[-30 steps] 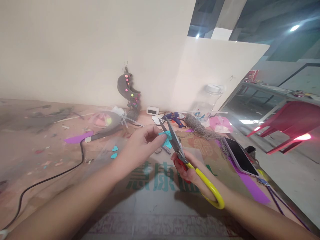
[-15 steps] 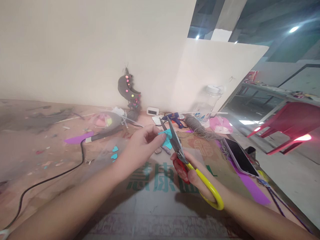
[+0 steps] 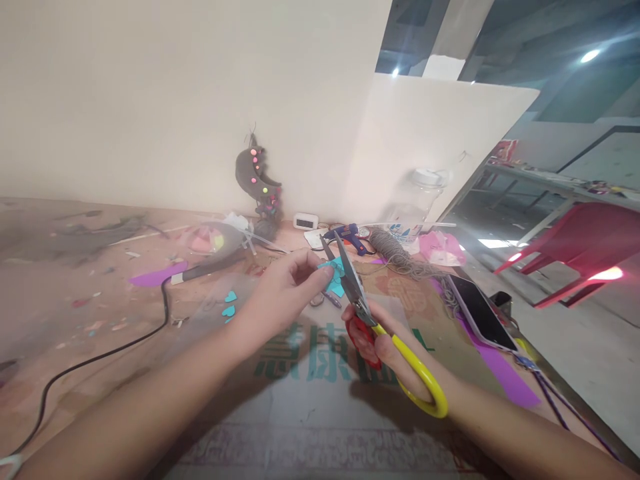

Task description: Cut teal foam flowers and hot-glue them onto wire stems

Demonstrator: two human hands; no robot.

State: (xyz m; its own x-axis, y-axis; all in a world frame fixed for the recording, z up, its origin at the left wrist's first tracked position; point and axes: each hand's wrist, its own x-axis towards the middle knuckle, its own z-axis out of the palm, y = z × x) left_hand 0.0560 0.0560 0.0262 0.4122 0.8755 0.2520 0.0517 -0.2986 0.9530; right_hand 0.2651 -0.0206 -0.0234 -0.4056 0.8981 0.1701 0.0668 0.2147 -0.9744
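Observation:
Between thumb and fingers, my left hand (image 3: pixel 295 287) pinches a small turquoise piece of felt or foam sheet (image 3: pixel 337 283) with outlines drawn on it. My right hand (image 3: pixel 385 343) is closed round the handles of a pair of scissors (image 3: pixel 356 287), one handle yellow and the other red. The scissor blades are parted and point away from me, with the turquoise piece at them. Two small turquoise hearts (image 3: pixel 229 304) lie on the sheet left of my left hand. Just beyond my hands a pen (image 3: pixel 332 300) rests on the table.
Behind stand a glue gun (image 3: pixel 353 237), a skein of grey cord (image 3: pixel 395 253) and a clear jar (image 3: pixel 413 207). A phone (image 3: pixel 483 313) lies at the right by purple strips. A black cable (image 3: pixel 100 360) crosses the left side. A dark moon ornament (image 3: pixel 255 175) hangs on the wall.
Almost nothing differs. Both hands, the scissors and the turquoise piece stay in nearly the same place, and the blades are still parted.

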